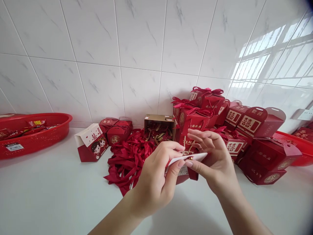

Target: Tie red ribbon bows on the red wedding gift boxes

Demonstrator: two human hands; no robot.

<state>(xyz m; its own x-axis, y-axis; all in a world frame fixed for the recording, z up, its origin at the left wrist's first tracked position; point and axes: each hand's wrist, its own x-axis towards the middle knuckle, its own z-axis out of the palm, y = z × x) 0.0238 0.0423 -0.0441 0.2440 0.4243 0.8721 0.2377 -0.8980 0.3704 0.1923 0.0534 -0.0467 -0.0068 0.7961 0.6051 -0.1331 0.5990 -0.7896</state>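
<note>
In front of me my left hand [160, 173] is closed on a small red and white gift box [201, 157], pinching its white folded edge between thumb and fingers. A small gold bead [190, 158] shows on that edge. My right hand [214, 156] is beside it, with the thumb tip touching the edge near the bead and the other fingers spread apart behind. Most of the box is hidden by my hands. Beyond the left hand lies a heap of dark red ribbons [129, 156]. Tied red gift boxes [194, 119] stand behind the right hand.
An open cardboard box [160, 118] of ribbon pieces stands by the tiled wall. Left of the ribbons are a cartoon-printed box [91, 143] and small red boxes [117, 133]. Red baskets [58, 125] sit at both sides. More red boxes [266, 160] are stacked at right.
</note>
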